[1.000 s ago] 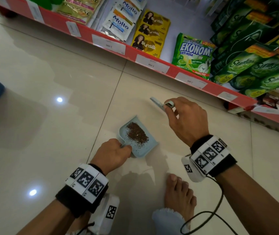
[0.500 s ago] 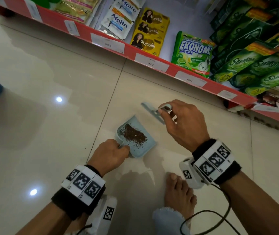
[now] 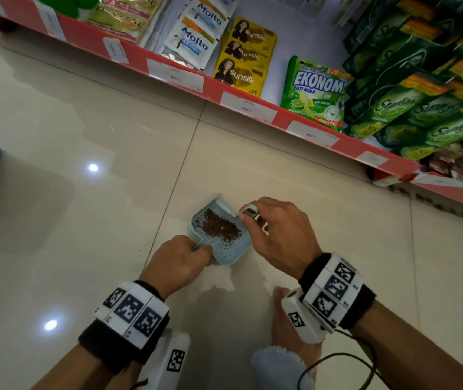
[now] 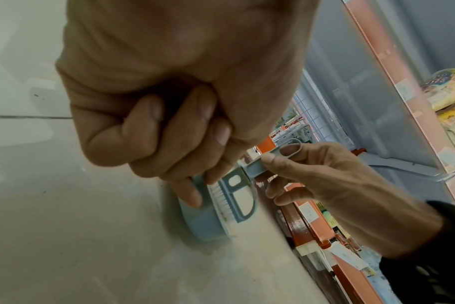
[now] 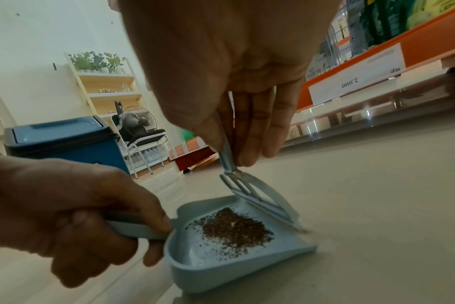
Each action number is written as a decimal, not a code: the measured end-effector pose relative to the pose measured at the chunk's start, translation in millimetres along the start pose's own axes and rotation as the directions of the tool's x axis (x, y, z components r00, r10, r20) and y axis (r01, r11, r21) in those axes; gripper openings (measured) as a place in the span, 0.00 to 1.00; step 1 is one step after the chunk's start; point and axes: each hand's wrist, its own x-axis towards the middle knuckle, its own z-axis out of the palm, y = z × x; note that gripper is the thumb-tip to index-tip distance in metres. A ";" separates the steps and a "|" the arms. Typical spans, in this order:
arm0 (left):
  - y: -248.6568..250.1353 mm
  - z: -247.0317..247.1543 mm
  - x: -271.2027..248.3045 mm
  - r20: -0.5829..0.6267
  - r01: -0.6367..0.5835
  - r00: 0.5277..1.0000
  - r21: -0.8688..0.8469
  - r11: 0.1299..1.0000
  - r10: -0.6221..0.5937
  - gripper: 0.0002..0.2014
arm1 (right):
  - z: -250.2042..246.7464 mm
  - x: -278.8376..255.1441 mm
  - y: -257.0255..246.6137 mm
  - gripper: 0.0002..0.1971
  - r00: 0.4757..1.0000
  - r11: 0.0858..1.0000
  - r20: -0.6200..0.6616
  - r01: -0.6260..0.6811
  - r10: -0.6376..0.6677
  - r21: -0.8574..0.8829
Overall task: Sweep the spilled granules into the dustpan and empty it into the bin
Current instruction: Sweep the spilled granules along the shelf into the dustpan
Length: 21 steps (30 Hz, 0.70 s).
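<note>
Red shelf [image 3: 213, 88] of sachets [image 3: 245, 52], fan [image 5: 138, 121], chair [image 5: 146, 139] on tiled floor [image 3: 84, 122]

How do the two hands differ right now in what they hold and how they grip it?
The left hand wraps its curled fingers in a fist round the dustpan handle, low by the floor; the right hand pinches the brush handle between thumb and fingertips, higher up. The dustpan lies on the floor carrying brown granules; the brush is tilted, its bristles at the pan's open edge. Both tools are pale blue plastic.

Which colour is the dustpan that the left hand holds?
Pale blue; the dustpan shows best in the right wrist view.
</note>
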 end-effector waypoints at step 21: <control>113.0 22.4 42.0 0.319 -0.286 0.905 -0.029 0.958 0.280 0.15 | -140.0 -63.3 76.0 0.07 0.820 0.884 -0.401 -0.250 0.410 0.394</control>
